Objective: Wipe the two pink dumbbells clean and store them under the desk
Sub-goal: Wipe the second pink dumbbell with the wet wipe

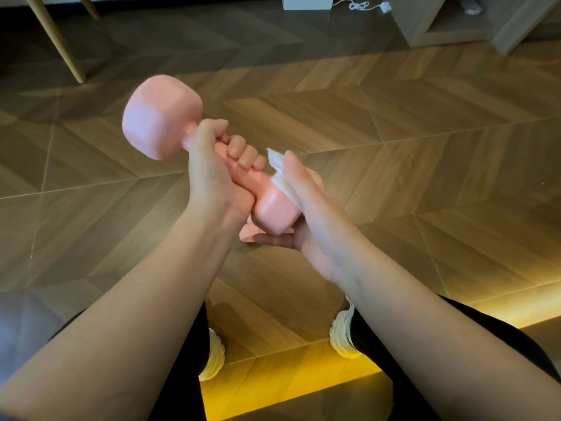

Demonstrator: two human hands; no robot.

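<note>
Pink dumbbell was gripped by left hand — fingers curled round its handle; white wipe was clamped on its near head by right hand.

White shoes stand on the wood floor; a white cable lies beyond.

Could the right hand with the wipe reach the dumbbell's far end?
Probably: the far end sticks out bare beyond the left hand gripping the handle; the right hand and wipe could go round.
</note>
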